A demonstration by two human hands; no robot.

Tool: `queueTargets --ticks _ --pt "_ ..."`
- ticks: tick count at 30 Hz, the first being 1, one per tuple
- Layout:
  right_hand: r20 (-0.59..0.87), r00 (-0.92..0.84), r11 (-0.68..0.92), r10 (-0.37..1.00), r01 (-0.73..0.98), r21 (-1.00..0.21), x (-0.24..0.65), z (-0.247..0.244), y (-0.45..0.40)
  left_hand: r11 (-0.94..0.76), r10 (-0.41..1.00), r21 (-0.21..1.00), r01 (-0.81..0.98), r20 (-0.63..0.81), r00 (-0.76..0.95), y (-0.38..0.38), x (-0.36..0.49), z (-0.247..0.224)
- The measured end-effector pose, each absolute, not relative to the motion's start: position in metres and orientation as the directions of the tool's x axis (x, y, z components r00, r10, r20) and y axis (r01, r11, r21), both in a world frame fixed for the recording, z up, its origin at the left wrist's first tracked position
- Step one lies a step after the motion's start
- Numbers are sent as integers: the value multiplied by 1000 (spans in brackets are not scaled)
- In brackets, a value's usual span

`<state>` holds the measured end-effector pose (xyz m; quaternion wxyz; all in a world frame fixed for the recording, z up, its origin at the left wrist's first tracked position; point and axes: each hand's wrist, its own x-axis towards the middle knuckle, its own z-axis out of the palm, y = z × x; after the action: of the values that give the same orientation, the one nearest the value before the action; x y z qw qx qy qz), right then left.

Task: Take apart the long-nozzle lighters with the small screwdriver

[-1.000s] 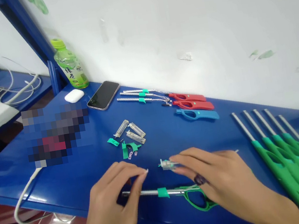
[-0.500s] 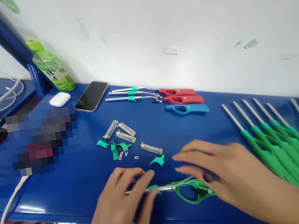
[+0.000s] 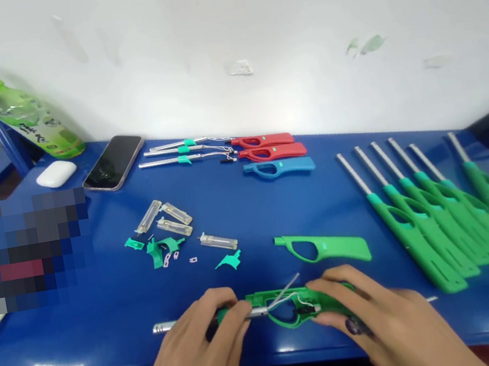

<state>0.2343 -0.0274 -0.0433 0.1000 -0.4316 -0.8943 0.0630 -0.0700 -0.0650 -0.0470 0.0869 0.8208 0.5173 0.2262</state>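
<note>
- The half-shell lay between the hands near the table's front edge; a careless tilt could have spilled its parts.
- The rod might have shifted if twisted.
- The loose tube and thin wires could have snagged on passing fingers.
- Right hand: palm down, thumb and fingers pinching the half-shell's handle.
- Left hand: arched, thumb and fingertips pinching the rod.

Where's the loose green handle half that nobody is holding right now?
In the head view, the loose green handle half lies right of centre on the blue table, just beyond the right hand and left of the green lighters.
</note>
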Motion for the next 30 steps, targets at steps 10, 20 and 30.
queueTargets --ticks 10,20,30 --pt "150 -597 615 788 746 -255 226 -33 -21 -489 867 342 802 294 403 -48 -51 -30" --pt "165 -583 604 795 743 -286 226 -34 -21 -492 866 358 793 294 404 -38 -41 -24" --pt "165 -609 628 776 721 -293 229 -33 -24 -488 857 445 751 409 315 -38 -28 -11"
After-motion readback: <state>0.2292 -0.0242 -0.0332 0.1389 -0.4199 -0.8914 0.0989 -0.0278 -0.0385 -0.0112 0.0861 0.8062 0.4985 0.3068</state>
